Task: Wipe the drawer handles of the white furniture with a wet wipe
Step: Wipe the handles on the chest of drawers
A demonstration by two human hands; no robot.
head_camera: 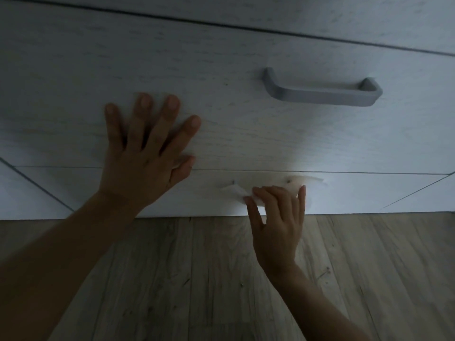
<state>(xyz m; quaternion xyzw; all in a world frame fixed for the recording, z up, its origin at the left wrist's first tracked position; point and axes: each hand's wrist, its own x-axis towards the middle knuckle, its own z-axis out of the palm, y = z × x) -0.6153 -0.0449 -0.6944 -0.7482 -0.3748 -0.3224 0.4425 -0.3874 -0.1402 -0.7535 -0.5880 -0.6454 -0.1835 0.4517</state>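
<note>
Left hand (145,153): fingers spread wide, flat against white wood-grain drawer front (246,134)
Right hand (277,217): fingers curled, pinching wet wipe (235,193)
Wet wipe: white, crumpled, against bottom drawer (147,193), its handle blurred
Upper handle (322,96): grey squared bar, untouched

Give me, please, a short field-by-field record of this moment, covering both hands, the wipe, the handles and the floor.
left hand: flat, fingers spread, resting on the drawer front
right hand: pinches the wet wipe at the lower handle
wet wipe: white, crumpled, over the lower handle's left part
lower handle: partly hidden by wipe and fingers
upper handle: grey bar, no hand on it
floor: wood-look planks
lighting: dim
</note>
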